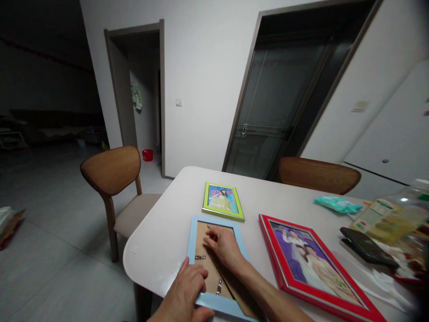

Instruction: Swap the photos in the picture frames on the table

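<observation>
A light blue picture frame [193, 241] lies face down on the white table [161, 237], its brown backing board and small metal clips showing. My left hand [187, 290] grips the frame's near left corner, thumb on the rim. My right hand [223, 246] rests flat on the backing board, fingertips close to a clip at the top edge. A small green frame [223, 201] with a picture lies just beyond the blue one. A larger red frame [315, 268] with a photo lies to the right.
A teal packet [337, 204], a black phone [365, 246], a clear bottle [389, 219] and papers crowd the table's right side. Wooden chairs stand at the left [112, 172] and far side [317, 174]. Behind are a dark doorway and a sliding door.
</observation>
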`<state>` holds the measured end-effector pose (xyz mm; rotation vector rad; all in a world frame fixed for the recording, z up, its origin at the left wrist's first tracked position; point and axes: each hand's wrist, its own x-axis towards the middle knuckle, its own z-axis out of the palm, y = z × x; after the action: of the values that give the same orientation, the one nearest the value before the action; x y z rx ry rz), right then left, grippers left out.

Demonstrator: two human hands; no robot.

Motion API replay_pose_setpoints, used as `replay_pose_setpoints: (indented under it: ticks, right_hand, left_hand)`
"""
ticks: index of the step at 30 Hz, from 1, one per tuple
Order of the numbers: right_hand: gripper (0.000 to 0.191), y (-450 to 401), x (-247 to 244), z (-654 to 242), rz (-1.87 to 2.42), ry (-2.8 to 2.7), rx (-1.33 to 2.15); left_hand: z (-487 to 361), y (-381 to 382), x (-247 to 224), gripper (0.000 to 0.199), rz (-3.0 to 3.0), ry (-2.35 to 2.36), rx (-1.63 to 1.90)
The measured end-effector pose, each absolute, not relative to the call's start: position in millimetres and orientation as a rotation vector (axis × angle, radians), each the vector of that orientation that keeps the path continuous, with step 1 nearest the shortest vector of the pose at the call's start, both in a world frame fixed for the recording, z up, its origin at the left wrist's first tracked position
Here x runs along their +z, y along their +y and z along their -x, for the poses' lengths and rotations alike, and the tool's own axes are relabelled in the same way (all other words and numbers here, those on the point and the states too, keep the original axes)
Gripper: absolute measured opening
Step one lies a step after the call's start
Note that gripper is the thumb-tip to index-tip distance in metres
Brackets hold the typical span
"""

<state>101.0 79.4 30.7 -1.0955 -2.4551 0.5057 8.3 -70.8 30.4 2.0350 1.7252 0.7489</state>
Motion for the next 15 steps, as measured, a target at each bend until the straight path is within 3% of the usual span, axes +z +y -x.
replay_pose_setpoints:
  ticks: [8, 15]
  right_hand:
    - [0.019, 129.9, 21.9, -88.7, 1.453, -2.382, 0.370]
    - [0.020, 128.7, 25.4, -84.8, 1.508, -2.330, 0.347]
  left_hand:
    - [-6.5, -70.8, 21.1, 0.032, -2.086, 1.709, 0.821]
    - [-10.9, -67.2, 18.5, 0.035, -2.050, 1.798, 0.859]
